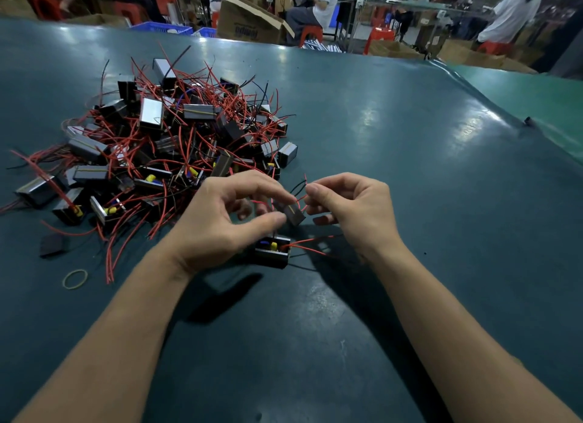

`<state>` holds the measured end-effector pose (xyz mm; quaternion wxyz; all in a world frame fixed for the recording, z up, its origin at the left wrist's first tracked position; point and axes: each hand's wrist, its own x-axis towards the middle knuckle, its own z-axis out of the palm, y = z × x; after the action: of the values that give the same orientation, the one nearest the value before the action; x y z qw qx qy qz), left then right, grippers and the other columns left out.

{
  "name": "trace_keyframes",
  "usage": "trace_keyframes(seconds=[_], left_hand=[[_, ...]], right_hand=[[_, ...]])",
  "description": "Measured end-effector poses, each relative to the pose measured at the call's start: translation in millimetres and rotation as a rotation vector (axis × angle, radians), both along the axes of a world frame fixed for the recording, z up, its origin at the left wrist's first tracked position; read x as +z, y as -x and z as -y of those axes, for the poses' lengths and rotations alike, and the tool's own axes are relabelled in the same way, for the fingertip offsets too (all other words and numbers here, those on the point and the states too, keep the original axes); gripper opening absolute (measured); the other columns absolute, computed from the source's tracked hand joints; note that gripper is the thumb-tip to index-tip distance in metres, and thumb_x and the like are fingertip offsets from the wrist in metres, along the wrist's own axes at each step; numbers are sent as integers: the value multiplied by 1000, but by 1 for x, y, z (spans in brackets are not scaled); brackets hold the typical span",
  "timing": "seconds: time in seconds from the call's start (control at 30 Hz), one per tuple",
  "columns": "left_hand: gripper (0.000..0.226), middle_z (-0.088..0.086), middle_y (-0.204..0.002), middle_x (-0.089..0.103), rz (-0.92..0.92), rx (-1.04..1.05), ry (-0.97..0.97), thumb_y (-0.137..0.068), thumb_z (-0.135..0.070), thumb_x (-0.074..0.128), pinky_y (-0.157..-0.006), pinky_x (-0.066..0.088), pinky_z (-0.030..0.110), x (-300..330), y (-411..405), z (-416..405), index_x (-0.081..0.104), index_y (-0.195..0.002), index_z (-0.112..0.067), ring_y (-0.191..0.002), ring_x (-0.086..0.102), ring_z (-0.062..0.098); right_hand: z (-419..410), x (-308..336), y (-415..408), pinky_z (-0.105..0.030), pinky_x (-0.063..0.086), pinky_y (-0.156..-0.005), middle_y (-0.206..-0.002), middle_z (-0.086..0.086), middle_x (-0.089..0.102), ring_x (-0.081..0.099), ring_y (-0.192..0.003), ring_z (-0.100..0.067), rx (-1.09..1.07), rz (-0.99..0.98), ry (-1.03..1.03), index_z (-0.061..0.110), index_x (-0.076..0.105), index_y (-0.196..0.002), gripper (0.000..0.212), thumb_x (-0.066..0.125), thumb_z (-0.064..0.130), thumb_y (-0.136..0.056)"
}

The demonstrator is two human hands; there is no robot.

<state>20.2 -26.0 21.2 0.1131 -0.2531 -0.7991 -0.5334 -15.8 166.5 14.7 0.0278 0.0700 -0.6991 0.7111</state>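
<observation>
box (pixel 292 214), small, black, with a yellow stripe on its upper face, is held up off the green table (pixel 394 145) between both hands, near the middle of the scene. left hand (pixel 220 221) pinches it between thumb and forefinger. it sits tilted, long axis running roughly far-left to near-right, though the fingers cover part of it, so not 100% sure. its wires (pixel 300 186) come out of the right side and point far-right, where the right hand (pixel 353 208) pinches them, one red and one black as far as i can see.

counts: one box in hand, one second box (pixel 273 253) lying on the table just nearer, its red wires trailing right. the pile (pixel 157 139) far left is too tangled to count. one rubber band (pixel 75 279) near left.
</observation>
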Motion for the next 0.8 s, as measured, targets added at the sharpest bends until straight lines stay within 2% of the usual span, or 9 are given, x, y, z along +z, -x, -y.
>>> trace_keyframes(seconds=[0.1,0.27,0.37,0.47,0.53,0.6,0.7,0.8], left_hand=[[13,4,-87,76,-4,54,-97,-85,-12,70,-84,55,28,-5,2,-13,76,-96,-8,-86,72,16],[33,0,-70,74,-3,229,-188,-84,-20,70,-71,55,22,-19,8,-32,67,-114,-8,-66,70,8],[18,-4,-65,72,-92,333,-150,-86,-19,73,-63,57,29,-20,11,-37,60,-95,-11,-60,70,9],[12,0,-71,70,-227,335,-19,-89,-17,71,-62,56,39,-22,12,-35,67,-86,-6,-64,70,16],[10,1,-77,70,-296,329,79,-89,-15,70,-65,54,40,-24,12,-34,71,-87,-6,-71,68,19],[5,0,-82,70,-332,335,123,-90,-9,69,-68,53,37,-24,11,-35,72,-90,-6,-74,65,16],[3,4,-86,66,-373,343,164,-88,-5,68,-70,49,24,-22,10,-36,71,-90,-4,-80,60,15],[4,4,-87,68,-372,364,184,-86,-6,70,-71,48,25,-23,10,-36,72,-89,-5,-82,61,19]], right_hand=[[-1,1,-1,-23,52,-51,-68,-11,72,68,-59,-19,5,27,38,2,68,-81,9,76,7,-81],[-2,1,-4,-23,52,-51,-67,-10,72,69,-60,-19,55,14,27,6,68,-77,8,75,5,-80],[-3,1,-5,-22,52,-50,-68,-11,72,70,-62,-18,98,18,31,7,68,-78,10,70,-2,-83],[-7,3,-6,-23,53,-51,-70,-14,72,71,-66,-20,137,26,27,5,67,-80,10,68,-3,-85],[-10,4,-7,-23,54,-52,-72,-13,72,72,-69,-20,152,28,25,5,67,-81,10,66,-4,-86],[-10,5,-7,-24,55,-54,-75,-13,72,72,-73,-20,175,39,18,6,68,-84,11,64,-3,-88],[-9,4,-8,-24,56,-57,-75,-10,73,72,-74,-18,215,67,10,4,68,-85,11,62,-4,-89],[-10,5,-9,-24,56,-56,-75,-13,73,72,-73,-20,222,58,24,1,68,-86,7,65,-6,-86]])
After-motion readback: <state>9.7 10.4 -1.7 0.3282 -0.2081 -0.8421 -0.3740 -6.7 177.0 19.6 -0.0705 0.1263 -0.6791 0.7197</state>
